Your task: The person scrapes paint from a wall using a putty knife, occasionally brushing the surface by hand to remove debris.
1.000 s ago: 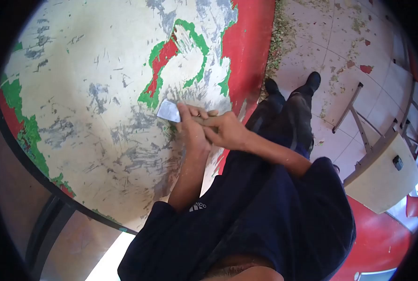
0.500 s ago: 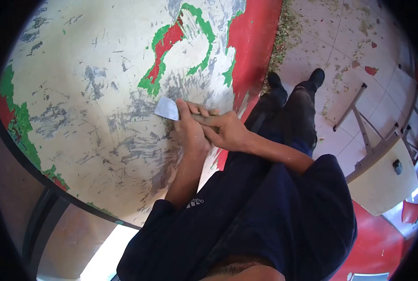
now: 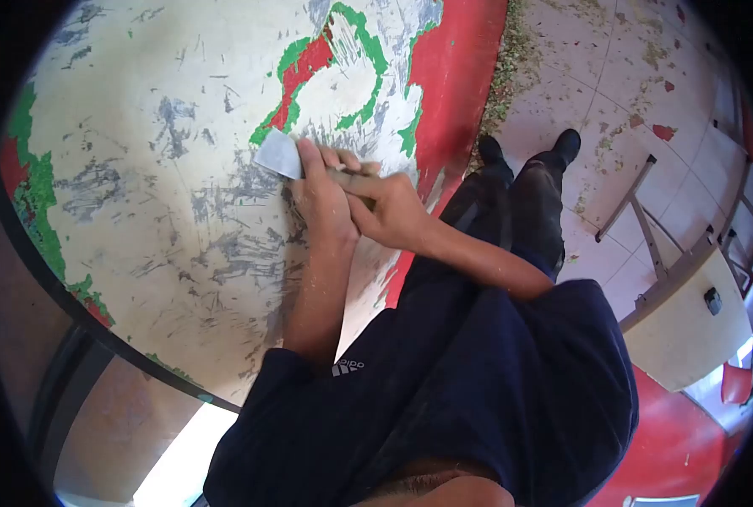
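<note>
Scraper (image 3: 278, 155) shifted up toward green paint (image 3: 268, 133); left hand (image 3: 317, 201) and right hand (image 3: 386, 211) grip its handle, arms extended

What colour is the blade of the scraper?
The scraper blade is pale grey metal, seen in the head view.

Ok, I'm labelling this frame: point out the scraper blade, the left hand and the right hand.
scraper blade (image 3: 278, 155), head view, middle of the flat metal.
left hand (image 3: 319, 203), head view, back of the hand.
right hand (image 3: 391, 213), head view, back of the hand.

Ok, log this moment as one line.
left hand: gripping scraper | right hand: on its handle | blade: against wall by green paint patch
</note>
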Action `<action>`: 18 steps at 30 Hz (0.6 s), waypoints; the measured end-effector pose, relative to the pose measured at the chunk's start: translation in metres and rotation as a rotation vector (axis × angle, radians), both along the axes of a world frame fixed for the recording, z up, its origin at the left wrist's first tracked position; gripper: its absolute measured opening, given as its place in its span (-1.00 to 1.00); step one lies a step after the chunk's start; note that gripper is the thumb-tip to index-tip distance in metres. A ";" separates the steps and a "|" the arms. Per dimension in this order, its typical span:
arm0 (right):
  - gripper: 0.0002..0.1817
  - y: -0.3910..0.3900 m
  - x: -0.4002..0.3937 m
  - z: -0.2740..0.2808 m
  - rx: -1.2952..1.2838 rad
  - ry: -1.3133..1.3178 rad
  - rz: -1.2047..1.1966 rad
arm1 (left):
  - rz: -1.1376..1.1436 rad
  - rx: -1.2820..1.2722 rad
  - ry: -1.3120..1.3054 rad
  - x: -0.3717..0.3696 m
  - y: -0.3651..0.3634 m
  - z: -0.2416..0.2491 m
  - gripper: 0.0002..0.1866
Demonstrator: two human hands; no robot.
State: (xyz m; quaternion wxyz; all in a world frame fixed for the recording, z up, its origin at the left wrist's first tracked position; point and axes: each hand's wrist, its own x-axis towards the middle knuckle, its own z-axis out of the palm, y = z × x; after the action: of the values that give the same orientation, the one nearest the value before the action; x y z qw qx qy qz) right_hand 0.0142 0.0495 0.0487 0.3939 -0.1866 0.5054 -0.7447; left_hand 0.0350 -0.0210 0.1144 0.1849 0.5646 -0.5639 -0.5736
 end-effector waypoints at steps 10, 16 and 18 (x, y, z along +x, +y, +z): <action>-0.57 0.008 0.005 -0.002 -0.034 -0.036 -0.021 | -0.165 0.074 -0.017 -0.019 -0.011 0.003 -0.58; -0.53 0.021 0.017 -0.007 -0.046 -0.096 0.052 | -0.010 0.070 -0.027 -0.001 0.001 -0.010 -0.54; -0.53 0.017 0.017 -0.011 0.008 -0.142 0.069 | 0.083 0.071 -0.064 -0.007 0.005 -0.011 -0.55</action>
State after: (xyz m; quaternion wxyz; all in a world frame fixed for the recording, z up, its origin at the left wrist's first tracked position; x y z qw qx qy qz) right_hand 0.0308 0.0666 0.0380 0.4548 -0.1491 0.4723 -0.7402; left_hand 0.0283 -0.0163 0.1031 0.1703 0.6117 -0.5249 -0.5668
